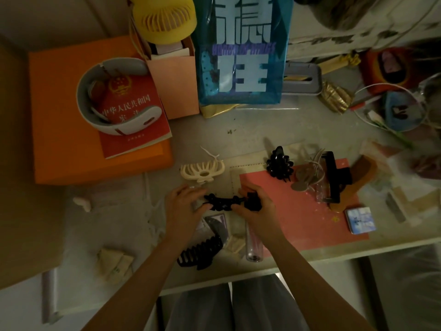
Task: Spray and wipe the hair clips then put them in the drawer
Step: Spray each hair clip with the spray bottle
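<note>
Over cluttered counter [238, 130], right hand [256, 206] grips black hair clip [225, 203]; left hand [183, 201] pinches its other end. Clip prob. light, stiff, brittle-toothed plastic. Best held by body, not teeth.

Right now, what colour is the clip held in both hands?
Black hair clip, clearest in the head view.

glossy black plastic clip [279, 163]; matt cream plastic clip [202, 172].
</note>
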{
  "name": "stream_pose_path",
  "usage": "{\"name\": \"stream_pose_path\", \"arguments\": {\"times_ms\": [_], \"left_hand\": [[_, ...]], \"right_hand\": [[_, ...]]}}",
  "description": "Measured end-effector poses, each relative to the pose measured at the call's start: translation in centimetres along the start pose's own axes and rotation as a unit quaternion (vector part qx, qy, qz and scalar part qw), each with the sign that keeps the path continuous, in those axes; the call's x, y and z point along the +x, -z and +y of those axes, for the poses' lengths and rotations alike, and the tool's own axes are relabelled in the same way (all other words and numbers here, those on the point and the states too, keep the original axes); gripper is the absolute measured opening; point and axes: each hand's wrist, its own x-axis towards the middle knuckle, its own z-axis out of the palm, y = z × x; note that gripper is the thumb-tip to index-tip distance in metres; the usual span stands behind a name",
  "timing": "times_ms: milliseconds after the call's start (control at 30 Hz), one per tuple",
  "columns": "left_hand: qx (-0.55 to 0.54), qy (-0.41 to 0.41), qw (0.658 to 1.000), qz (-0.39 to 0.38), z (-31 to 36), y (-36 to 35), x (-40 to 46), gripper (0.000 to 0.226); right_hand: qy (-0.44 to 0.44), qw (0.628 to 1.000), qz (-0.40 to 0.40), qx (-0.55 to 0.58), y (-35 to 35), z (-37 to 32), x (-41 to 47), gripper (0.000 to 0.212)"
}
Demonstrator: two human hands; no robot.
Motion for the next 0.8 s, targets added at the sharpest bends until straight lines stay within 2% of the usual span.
{"name": "stream_pose_path", "arguments": {"times_ms": [367, 667, 800], "left_hand": [[-0.059, -0.02, 0.997, -0.04, 3.9, 0.6, 0.2, 0.049], [-0.077, -0.037, 0.993, -0.081, 10.7, -2.3, 0.4, 0.054], [-0.093, -0.054, 0.992, -0.064, 14.2, -5.6, 0.4, 0.039]], "right_hand": [[0.045, 0.998, 0.049, 0.007, 2.9, -3.6, -1.4, 0.053], [0.097, 0.99, 0.094, -0.047, 10.3, -5.8, -1.7, 0.054], [0.097, 0.988, 0.106, -0.052, 14.9, -5.0, -0.7, 0.055]]}}
